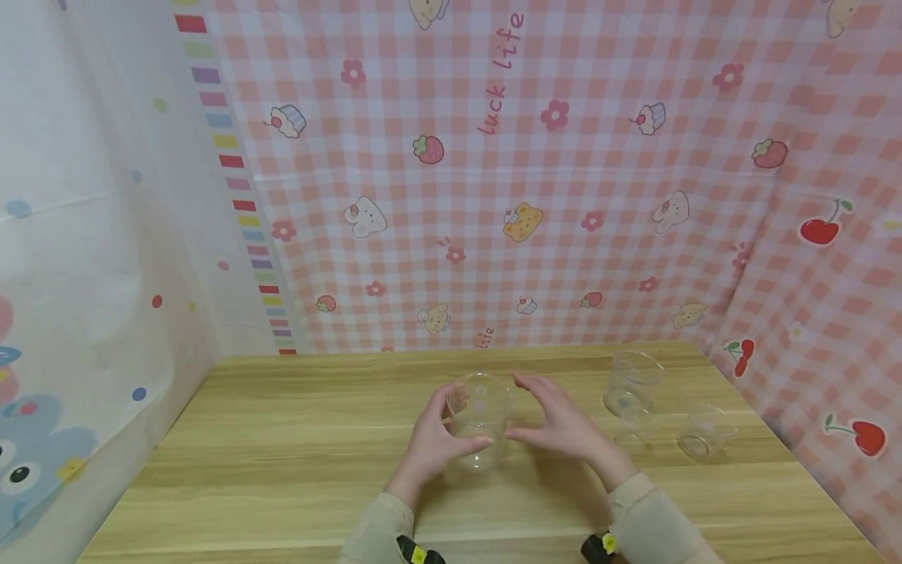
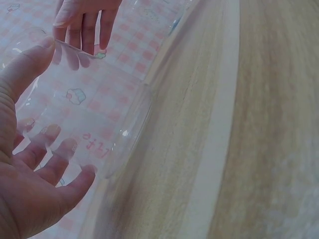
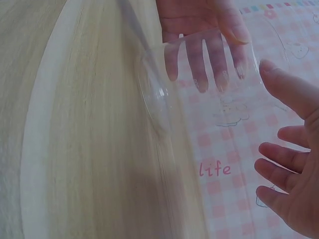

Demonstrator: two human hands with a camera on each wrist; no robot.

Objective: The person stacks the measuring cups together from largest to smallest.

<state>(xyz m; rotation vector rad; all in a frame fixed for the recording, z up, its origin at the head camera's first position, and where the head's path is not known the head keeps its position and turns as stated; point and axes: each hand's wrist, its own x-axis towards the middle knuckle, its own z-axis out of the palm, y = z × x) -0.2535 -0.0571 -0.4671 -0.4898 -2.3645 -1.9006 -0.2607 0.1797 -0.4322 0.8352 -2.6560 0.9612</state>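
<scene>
A large clear beaker (image 1: 481,411) stands between my two hands near the middle of the table. My left hand (image 1: 438,440) grips it from the left, thumb across the near side and fingers round the far side; the fingers show through the clear wall in the left wrist view. On the other side, my right hand (image 1: 567,427) is spread, with thumb and fingers apart and nothing held. Its thumb (image 3: 279,82) is right at the beaker's wall in the right wrist view, while the other fingers stand away from it.
To the right stand another large clear beaker (image 1: 637,368), a smaller one (image 1: 637,423) just in front of it, and a third (image 1: 705,431) nearer the table's right edge. A pink checked cloth (image 1: 493,274) hangs behind the wooden table (image 1: 282,454).
</scene>
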